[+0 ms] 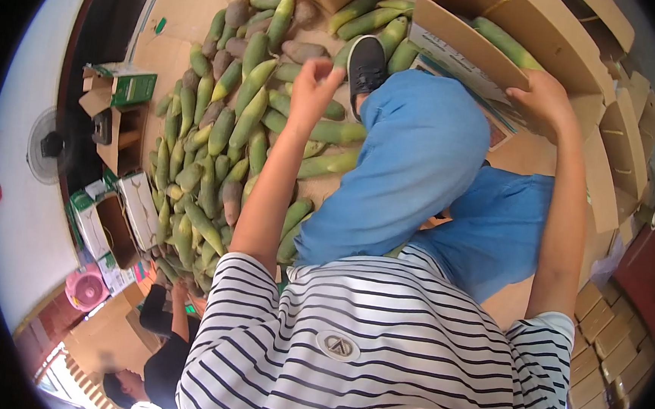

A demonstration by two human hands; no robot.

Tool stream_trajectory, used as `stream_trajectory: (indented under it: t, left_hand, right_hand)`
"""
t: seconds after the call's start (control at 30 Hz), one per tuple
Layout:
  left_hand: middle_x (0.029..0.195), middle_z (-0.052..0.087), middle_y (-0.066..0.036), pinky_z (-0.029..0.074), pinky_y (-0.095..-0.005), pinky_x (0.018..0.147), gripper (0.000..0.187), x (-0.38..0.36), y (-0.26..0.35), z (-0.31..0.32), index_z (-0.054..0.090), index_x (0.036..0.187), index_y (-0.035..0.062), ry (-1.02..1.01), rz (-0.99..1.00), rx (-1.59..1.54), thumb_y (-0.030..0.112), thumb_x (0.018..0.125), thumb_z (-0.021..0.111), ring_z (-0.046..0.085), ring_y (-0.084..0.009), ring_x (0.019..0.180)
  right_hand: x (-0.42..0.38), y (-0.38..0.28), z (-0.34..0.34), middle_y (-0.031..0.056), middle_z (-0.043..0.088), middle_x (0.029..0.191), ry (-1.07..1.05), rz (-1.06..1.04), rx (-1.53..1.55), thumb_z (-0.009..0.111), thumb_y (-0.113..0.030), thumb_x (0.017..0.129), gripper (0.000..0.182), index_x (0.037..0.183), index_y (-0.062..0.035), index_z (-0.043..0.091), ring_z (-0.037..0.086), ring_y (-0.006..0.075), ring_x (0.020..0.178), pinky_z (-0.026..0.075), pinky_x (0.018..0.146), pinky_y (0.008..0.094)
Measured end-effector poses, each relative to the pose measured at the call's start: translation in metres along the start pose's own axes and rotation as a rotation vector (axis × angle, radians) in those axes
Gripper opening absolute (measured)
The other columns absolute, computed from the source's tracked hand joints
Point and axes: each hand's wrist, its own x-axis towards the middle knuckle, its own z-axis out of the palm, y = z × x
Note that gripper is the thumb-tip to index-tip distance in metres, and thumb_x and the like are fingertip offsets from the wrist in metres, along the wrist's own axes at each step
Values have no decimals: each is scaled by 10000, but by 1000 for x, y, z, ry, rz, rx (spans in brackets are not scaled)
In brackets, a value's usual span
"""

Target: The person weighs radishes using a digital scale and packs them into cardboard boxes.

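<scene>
My left hand [316, 90] is raised over the pile of green radishes [254, 85], left of my dark shoe [368, 63]. Its fingers are loosely bent and apart, slightly blurred, with nothing between them. At the right, my right hand [544, 98] grips the near rim of an open cardboard box [460, 46], thumb on the outer side and fingers over the edge. A long green radish [502, 40] lies inside this box, its end right by my fingers; whether they touch it is hidden.
Several brown-tipped radishes [304, 51] lie among the green ones. Small boxes [134, 88], a pink fan [86, 288] and a crouching co-worker in dark clothing [168, 368] are at the left. Stacked cartons [610, 338] stand at the right. My bent knee [440, 113] is between my hands.
</scene>
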Motion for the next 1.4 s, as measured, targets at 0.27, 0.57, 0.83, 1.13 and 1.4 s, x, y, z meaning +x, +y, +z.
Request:
stream_trajectory:
  t: [0.27, 0.57, 0.83, 1.13, 1.4]
  left_hand:
    - [1013, 604, -218, 482, -410, 781, 390, -122, -148, -25, 531, 1043, -11, -500, -393, 707, 237, 771, 660, 598, -363, 948]
    - [1221, 495, -180, 412, -427, 912, 475, -143, -154, -19, 495, 1177, 53, -299, -79, 995, 118, 730, 641, 489, -329, 1125]
    - [1201, 505, -98, 356, -482, 933, 399, -76, -179, -8, 503, 1186, 79, -365, 14, 1269, 120, 797, 580, 435, -274, 1165]
    - [1097, 509, -107, 420, -431, 815, 413, -82, -170, -13, 591, 1041, 133, -502, -71, 1268, 272, 674, 717, 493, -269, 1040]
    - [919, 664, -149, 491, -357, 766, 557, -136, -122, -36, 629, 979, -7, -483, -655, 501, 431, 657, 749, 647, -269, 851]
  right_hand:
    - [5, 1, 7, 192, 652, 915, 4, -53, 8, 674, -259, 758, 361, 1050, -50, 639, 621, 339, 866, 470, 767, 414]
    - [11, 7, 9, 192, 657, 931, -18, -23, 82, 680, -241, 764, 366, 1057, -29, 626, 629, 336, 872, 472, 762, 394]
    - [11, 5, 8, 180, 658, 902, -43, 43, 140, 688, -208, 762, 338, 1037, -21, 628, 634, 321, 821, 476, 725, 378]
    - [10, 2, 6, 181, 654, 906, -64, 73, 174, 682, -193, 758, 331, 1038, -27, 625, 626, 324, 823, 474, 741, 382]
    - [9, -2, 4, 189, 654, 906, -38, 3, 121, 675, -190, 757, 339, 1052, -29, 628, 628, 330, 839, 474, 743, 380]
